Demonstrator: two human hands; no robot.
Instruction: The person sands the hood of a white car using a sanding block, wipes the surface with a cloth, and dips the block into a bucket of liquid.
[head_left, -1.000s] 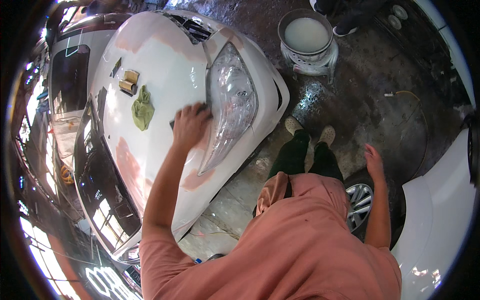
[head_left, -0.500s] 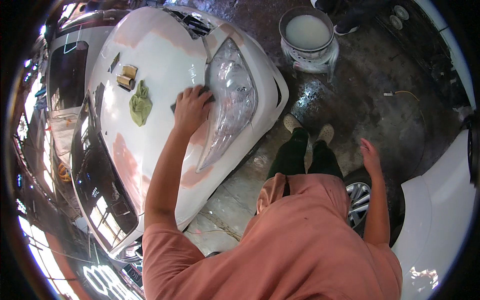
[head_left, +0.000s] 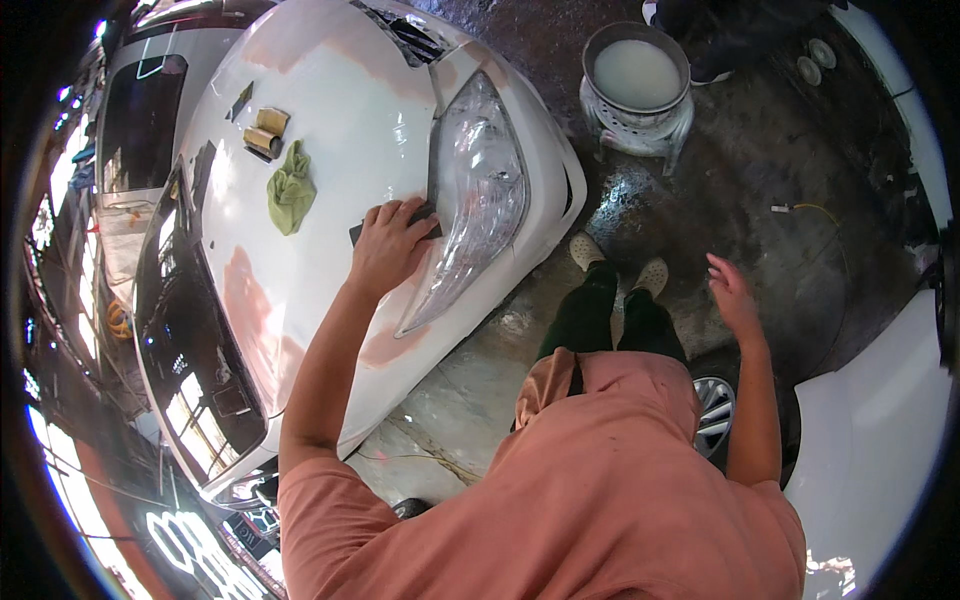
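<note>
My left hand (head_left: 390,242) is closed over a dark sanding pad (head_left: 358,232), pressing it on the white car hood (head_left: 365,150) beside the clear headlight (head_left: 478,180). Pink filler patches (head_left: 250,300) mark the paint around the hood's edges. A crumpled green cloth (head_left: 291,190) lies on the hood above and left of that hand, near folded tan and dark sandpaper pieces (head_left: 268,133). My right hand (head_left: 732,298) hangs open in the air over the floor, fingers apart and holding nothing.
A basin of milky water (head_left: 637,78) rests on a stand (head_left: 640,135) at the top right. Another person's dark-clad legs (head_left: 720,30) are behind it. A white car panel (head_left: 865,430), a wheel (head_left: 715,405) and a thin yellow hose (head_left: 820,212) are at the right.
My left hand slid up the hood, then back down slightly with the pad. My right hand has risen a little and moved left.
</note>
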